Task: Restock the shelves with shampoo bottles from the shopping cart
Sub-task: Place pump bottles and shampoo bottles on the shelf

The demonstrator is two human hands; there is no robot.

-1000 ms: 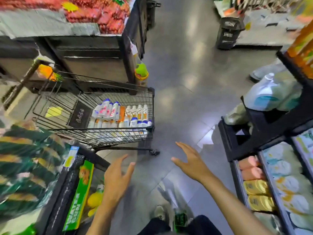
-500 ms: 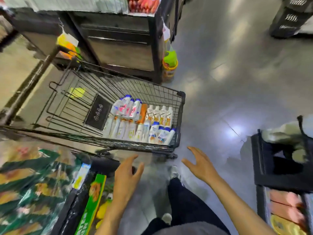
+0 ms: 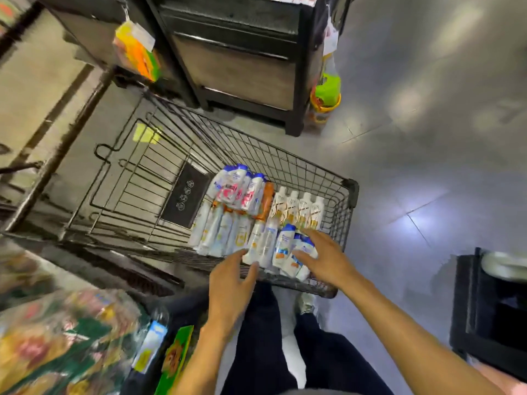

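Note-taker: Grey polished shop floor [image 3: 427, 138], one aisle. Black shelving unit [image 3: 242, 61] at top centre. Wire shopping cart [image 3: 346, 192] mid-frame. Shampoo bottles [image 3: 228, 235] lie flat in rows at its right end, touching side by side.

Checker: Hands?

Note-taker: Left hand [image 3: 231, 286], lower centre, is over the cart's near rim. Its fingers are loosely straight and hold nothing, with the tips just beside the pale bottles. Right hand [image 3: 325, 258], further right, is over the blue-capped bottles [image 3: 281, 246], thumb and fingers spread wide with no grip closed. Whether it touches them I cannot tell because of blur.

Checker: Handling?

Note-taker: Judgement only. Stiff plastic, probably full, so some heft for their size. Glossy, so likely slippery, but not fragile. They are packed tight, leaving little room for fingers between them. Best hold looks like across the mid-body, thumb opposite fingers, or tip up the cap end first. Neighbours may shift when one is lifted.

Checker: Labels?

Note-taker: Nothing legible, colours only.
- Pink-and-white bottles [image 3: 236, 192], upper row.
- One orange bottle [image 3: 266, 201] beside them.
- Four white bottles with gold-brown design [image 3: 299, 209]; a short dark word near the top is unreadable.
- Dark placard [image 3: 185, 199] inside the cart shows four round icons and no readable text.
- Green box [image 3: 175, 357], bottom centre, has blurred lettering.
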